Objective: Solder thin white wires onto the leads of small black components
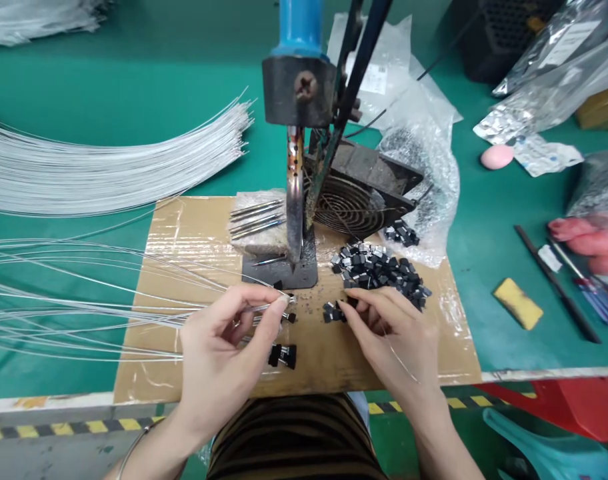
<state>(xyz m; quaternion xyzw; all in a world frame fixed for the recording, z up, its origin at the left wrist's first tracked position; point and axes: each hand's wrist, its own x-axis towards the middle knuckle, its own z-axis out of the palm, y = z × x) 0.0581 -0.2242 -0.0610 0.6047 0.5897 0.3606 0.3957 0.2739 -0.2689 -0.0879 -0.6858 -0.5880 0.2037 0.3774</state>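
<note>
left grip [237, 337]: pinching white wire [289, 299] | right grip [391, 327]: pinching thin solder wire [403, 363] | soldering iron [295, 213]: between, beyond both | black connectors [379, 267]: beyond right

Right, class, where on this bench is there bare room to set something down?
Bare green tabletop shows behind the white wire bundle, and between the cardboard and yellow sponge. It is crowded left of the left hand with loose wires, and beside the right hand with black parts.

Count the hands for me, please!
2: the left hand, above the ends of some white wires, and the right hand, at the near side of the black pieces. No others show.
</note>
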